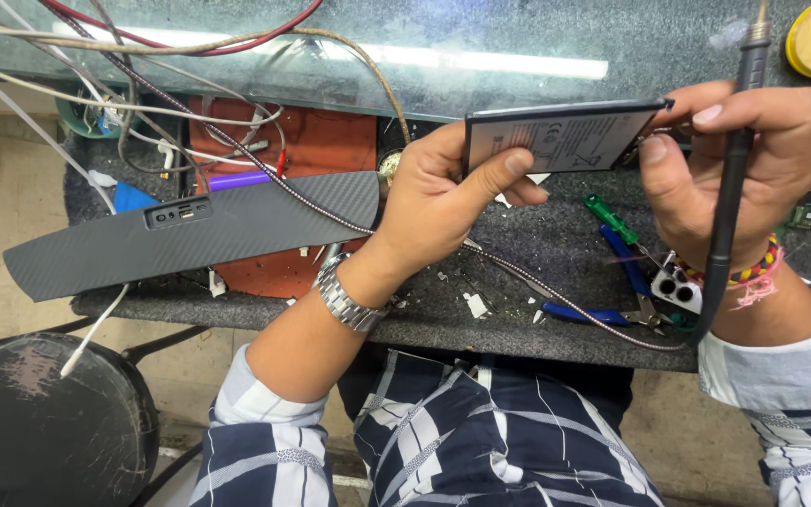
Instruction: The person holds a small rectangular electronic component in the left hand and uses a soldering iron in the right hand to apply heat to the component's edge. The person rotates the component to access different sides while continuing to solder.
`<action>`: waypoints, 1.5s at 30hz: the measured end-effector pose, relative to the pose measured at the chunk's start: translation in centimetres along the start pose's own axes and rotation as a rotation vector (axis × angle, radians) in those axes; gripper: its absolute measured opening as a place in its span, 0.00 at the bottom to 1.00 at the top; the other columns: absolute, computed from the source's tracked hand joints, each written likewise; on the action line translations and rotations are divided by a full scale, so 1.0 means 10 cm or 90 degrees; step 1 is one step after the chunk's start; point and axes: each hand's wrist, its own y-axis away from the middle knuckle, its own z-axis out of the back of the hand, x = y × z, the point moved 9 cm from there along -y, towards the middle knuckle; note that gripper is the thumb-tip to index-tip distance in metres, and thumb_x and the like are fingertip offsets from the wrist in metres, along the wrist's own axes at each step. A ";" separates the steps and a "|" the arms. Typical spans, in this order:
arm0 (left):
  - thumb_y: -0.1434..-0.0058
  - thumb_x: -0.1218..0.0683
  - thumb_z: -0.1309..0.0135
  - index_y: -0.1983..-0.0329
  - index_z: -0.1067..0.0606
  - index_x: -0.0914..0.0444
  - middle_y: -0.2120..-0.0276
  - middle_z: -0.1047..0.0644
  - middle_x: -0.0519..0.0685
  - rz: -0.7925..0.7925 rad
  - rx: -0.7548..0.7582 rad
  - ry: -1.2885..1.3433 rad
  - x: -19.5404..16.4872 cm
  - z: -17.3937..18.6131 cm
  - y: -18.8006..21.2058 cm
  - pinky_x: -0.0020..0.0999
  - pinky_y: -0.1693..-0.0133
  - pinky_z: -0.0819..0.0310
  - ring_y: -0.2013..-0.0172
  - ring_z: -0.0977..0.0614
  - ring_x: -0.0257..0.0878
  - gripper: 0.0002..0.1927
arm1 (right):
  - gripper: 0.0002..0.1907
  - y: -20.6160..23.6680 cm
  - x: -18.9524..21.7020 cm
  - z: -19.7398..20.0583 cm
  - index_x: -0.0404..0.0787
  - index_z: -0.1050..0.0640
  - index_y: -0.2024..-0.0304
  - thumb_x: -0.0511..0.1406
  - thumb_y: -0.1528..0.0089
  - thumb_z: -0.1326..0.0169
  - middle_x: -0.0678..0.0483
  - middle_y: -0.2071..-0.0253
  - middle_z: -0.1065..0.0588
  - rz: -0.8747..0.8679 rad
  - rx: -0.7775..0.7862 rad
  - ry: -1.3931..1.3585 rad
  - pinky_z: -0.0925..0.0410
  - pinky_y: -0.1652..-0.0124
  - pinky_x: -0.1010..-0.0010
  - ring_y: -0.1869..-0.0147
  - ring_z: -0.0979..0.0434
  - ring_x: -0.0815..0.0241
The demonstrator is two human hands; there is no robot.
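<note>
A long carbon-patterned panel (199, 230) lay on the workbench (537, 239). Above the bench, your left hand (443, 202) pinched the flat phone battery (560, 136) by its left edge, and your right hand (748, 155) pinched its right corner while gripping a soldering iron (729, 207).

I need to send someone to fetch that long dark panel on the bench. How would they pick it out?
Start at the dark work mat, then look to its left end, beside the left hand. The carbon-weave panel lies there slantwise over a red pad. It alone is long, curved and has a small port cutout.
</note>
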 end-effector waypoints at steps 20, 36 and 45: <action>0.27 0.55 0.43 0.48 0.25 0.67 0.57 0.17 0.53 -0.015 0.014 -0.023 0.01 0.13 0.02 0.34 0.56 0.14 0.60 0.12 0.41 0.12 | 0.19 0.03 -0.11 -0.04 0.39 0.40 0.50 0.22 0.32 0.43 0.43 0.54 0.27 -0.037 0.019 -0.013 0.24 0.54 0.78 0.58 0.23 0.63; 0.25 0.51 0.44 0.45 0.25 0.68 0.59 0.17 0.53 -0.005 -0.009 0.021 -0.07 0.15 -0.03 0.32 0.58 0.15 0.63 0.13 0.39 0.15 | 0.16 -0.10 0.03 -0.11 0.39 0.43 0.47 0.29 0.25 0.47 0.37 0.51 0.24 0.048 -0.012 0.050 0.25 0.51 0.75 0.55 0.22 0.59; 0.25 0.52 0.46 0.37 0.30 0.69 0.53 0.19 0.54 -0.007 -0.096 0.064 -0.13 0.30 -0.05 0.32 0.61 0.17 0.57 0.16 0.38 0.21 | 0.25 -0.27 0.58 -0.37 0.39 0.42 0.55 0.38 0.37 0.38 0.34 0.50 0.27 0.280 0.049 0.260 0.24 0.48 0.54 0.43 0.22 0.43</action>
